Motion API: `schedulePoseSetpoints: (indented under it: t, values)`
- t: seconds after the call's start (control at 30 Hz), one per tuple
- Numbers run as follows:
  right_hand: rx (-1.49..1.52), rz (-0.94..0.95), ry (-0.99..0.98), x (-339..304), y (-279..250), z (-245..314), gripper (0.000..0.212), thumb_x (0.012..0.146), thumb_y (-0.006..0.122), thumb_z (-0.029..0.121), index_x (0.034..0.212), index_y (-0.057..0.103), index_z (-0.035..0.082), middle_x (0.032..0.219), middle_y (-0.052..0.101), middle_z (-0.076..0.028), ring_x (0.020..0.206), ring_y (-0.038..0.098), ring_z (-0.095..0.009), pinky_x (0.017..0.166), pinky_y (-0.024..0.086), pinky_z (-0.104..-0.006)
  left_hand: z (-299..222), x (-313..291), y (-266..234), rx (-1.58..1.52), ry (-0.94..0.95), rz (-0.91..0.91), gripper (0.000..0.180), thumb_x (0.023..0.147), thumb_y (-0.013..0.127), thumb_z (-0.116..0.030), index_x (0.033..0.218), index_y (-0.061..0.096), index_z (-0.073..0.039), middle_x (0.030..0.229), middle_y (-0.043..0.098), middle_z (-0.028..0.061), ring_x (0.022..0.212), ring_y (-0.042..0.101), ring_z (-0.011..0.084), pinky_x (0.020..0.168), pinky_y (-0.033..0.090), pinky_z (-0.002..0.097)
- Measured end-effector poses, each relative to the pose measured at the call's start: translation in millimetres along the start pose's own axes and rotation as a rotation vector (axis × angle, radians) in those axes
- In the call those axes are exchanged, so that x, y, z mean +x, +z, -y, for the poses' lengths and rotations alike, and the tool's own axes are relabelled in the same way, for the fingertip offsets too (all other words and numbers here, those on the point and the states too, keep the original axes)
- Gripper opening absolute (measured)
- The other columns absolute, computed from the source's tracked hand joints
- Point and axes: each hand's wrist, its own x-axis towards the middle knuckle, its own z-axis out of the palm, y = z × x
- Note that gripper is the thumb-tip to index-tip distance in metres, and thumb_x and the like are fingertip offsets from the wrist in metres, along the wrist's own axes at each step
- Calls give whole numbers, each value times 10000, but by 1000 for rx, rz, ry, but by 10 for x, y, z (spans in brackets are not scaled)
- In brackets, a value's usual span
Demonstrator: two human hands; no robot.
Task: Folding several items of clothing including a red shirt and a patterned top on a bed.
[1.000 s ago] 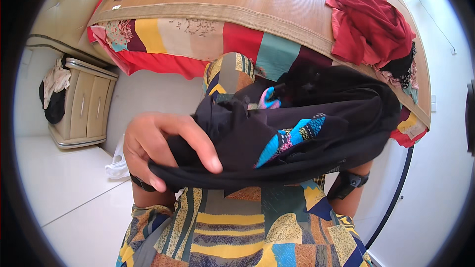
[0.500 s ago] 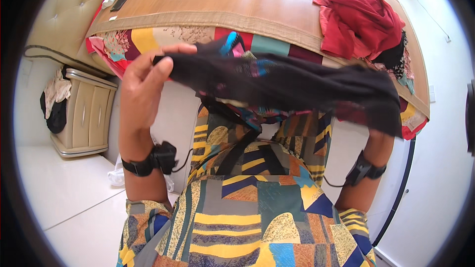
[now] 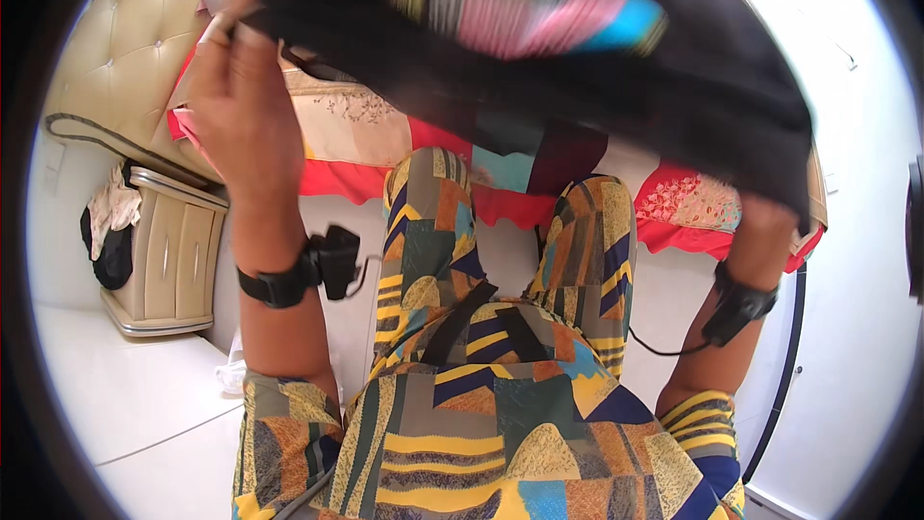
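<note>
A black garment (image 3: 577, 96) with a bright multicoloured print is stretched through the air between my hands, above the near edge of the bed. It is blurred by motion, and I cannot tell what kind of garment it is. My left hand (image 3: 245, 106) is closed, pinching the garment's left corner between thumb and fingers. At the other end, my right hand (image 3: 767, 221) holds up the lower right part. The cloth covers that hand's fingers, leaving only the back of the hand and the wrist visible.
Behind the garment is the bed with its patchwork cover (image 3: 371, 125) and red frill. A beige bedside cabinet (image 3: 178, 250) stands at left with cloths (image 3: 114, 226) hung over its side, below a tufted headboard (image 3: 125, 48). A white plastic bag (image 3: 231, 373) lies on the floor.
Both hands have risen and moved forward with the garment, which has opened out and shows more of its print. It now covers most of the bed top and the red clothes pile.
</note>
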Motion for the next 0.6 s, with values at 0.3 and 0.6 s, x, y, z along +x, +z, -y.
schedulePoseSetpoints:
  t: [0.3, 0.6]
  values:
    - [1863, -256, 991, -1050, 795, 870, 413, 995, 552, 79, 1396, 484, 9, 1308, 616, -144, 1171, 603, -216, 1058, 470, -363, 678, -1748, -690, 141, -928, 295, 78, 964, 621, -76, 977, 666, -14, 1263, 645, 53, 1049, 583, 97, 977, 443, 267]
    - [1049, 110, 862, -1665, 951, 634, 447, 962, 574, 23, 1394, 466, -7, 1349, 583, -144, 1217, 578, -233, 1060, 457, -322, 672, -1790, -666, 379, -930, 421, 101, 934, 671, -104, 921, 681, -4, 1305, 583, 65, 978, 601, 96, 913, 479, 253]
